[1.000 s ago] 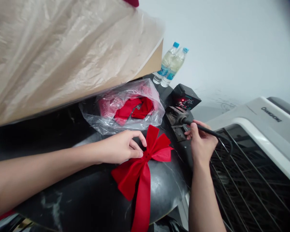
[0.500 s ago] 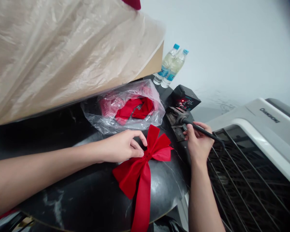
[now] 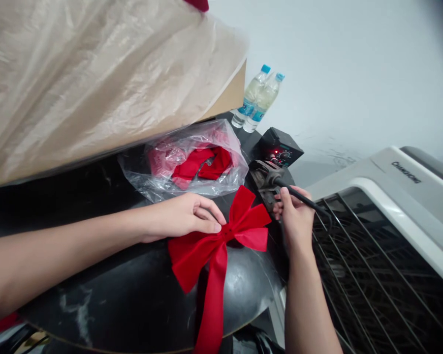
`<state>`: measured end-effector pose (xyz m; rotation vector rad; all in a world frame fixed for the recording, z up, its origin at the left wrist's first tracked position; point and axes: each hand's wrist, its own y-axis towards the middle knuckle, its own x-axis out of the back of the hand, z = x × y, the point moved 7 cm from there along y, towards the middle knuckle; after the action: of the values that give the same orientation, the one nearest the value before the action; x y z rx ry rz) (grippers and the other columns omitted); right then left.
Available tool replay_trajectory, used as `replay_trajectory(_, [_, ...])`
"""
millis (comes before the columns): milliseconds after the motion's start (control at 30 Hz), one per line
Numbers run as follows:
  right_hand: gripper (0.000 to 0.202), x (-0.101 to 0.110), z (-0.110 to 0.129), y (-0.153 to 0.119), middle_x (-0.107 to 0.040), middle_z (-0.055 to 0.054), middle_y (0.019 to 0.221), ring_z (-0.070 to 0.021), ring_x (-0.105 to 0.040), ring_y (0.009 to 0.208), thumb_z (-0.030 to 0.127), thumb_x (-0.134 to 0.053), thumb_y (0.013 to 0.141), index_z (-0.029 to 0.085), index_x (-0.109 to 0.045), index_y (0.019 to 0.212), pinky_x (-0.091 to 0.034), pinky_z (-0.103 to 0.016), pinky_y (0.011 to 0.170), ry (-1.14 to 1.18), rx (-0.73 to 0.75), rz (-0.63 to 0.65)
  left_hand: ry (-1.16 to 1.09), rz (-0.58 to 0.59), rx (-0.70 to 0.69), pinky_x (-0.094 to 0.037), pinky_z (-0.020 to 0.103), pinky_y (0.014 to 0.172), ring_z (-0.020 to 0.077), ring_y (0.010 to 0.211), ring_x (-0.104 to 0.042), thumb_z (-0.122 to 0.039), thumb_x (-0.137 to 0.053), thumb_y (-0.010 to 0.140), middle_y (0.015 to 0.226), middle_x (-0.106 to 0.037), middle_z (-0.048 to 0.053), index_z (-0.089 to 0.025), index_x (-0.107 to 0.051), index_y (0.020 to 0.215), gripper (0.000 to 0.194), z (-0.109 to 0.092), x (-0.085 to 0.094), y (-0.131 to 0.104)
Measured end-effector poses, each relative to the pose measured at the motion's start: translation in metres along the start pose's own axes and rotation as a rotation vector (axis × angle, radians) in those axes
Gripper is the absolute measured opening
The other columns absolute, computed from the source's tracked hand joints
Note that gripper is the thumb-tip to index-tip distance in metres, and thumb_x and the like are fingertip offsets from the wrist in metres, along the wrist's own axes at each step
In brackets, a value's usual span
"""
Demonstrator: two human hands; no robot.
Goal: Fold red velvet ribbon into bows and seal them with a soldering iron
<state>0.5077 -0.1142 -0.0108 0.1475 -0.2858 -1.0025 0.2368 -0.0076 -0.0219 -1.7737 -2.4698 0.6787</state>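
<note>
My left hand (image 3: 192,216) pinches a red ribbon bow (image 3: 197,253) near its centre knot, thumb and forefinger together. The bow lies over the black table, and a long red tail hangs down toward the near edge. Off to the right, my right hand (image 3: 296,216) is closed around the black handle of a soldering iron (image 3: 286,184). Its front end sits in a dark metal stand (image 3: 264,174), so the tip is hidden. Behind the stand is a black control box (image 3: 280,147) with a dial and a lit red light.
A clear plastic bag (image 3: 151,184) with red ribbon pieces (image 3: 192,164) lies behind the bow. Two bottles (image 3: 260,103) stand by the wall. A plastic-covered carton (image 3: 225,96) fills the back left. A white appliance (image 3: 376,172) with a grille borders the table's right side.
My left thumb and forefinger have closed together at the bow's centre, and the bow has turned slightly. My right hand still holds the iron at its stand. The whole view has shifted a little.
</note>
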Motion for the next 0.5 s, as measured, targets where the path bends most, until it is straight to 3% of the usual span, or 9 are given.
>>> replay_trajectory(200, [0.056,-0.004,-0.007,-0.004,-0.062,0.006,0.055,-0.0105,-0.051,0.034,0.067,-0.080,0.072,0.022,-0.052,0.089,-0.031,-0.016,0.025,-0.016,-0.141,0.031,0.040,0.004,-0.031,-0.052,0.021,0.076,0.0139,0.083,-0.072,-0.026,-0.081,0.084,0.092,-0.080,0.005,-0.017,-0.079,0.100,0.019,-0.001,0.000,0.000])
replay_trajectory(367, [0.051,0.002,0.005,-0.025,-0.053,0.005,0.045,-0.0062,-0.040,0.029,0.060,-0.083,0.074,0.018,-0.056,0.065,-0.024,-0.016,0.023,-0.039,-0.191,0.067,0.012,-0.008,-0.052,-0.054,0.019,0.079,0.0133,0.087,-0.074,-0.025,-0.082,0.084,0.096,-0.082,0.005,-0.017,-0.080,0.099,0.017,-0.006,0.001,0.000])
replay_trajectory(433, [0.048,0.007,0.018,-0.042,-0.050,0.007,0.045,-0.0055,-0.039,0.029,0.056,-0.080,0.080,0.018,-0.057,0.065,-0.024,-0.015,0.025,0.001,-0.156,0.015,-0.025,-0.023,-0.059,-0.055,0.019,0.079,0.0128,0.086,-0.075,-0.023,-0.081,0.085,0.096,-0.082,0.005,-0.018,-0.080,0.099,0.015,-0.009,0.001,-0.001])
replay_trajectory(500, [0.046,0.017,0.034,-0.063,-0.047,0.008,0.044,-0.0059,-0.039,0.030,0.051,-0.075,0.087,0.019,-0.053,0.062,-0.027,-0.016,0.027,0.125,-0.066,-0.117,-0.071,-0.036,-0.065,-0.056,0.018,0.079,0.0125,0.085,-0.075,-0.022,-0.081,0.086,0.095,-0.083,0.005,-0.018,-0.080,0.099,0.013,-0.011,0.001,-0.003])
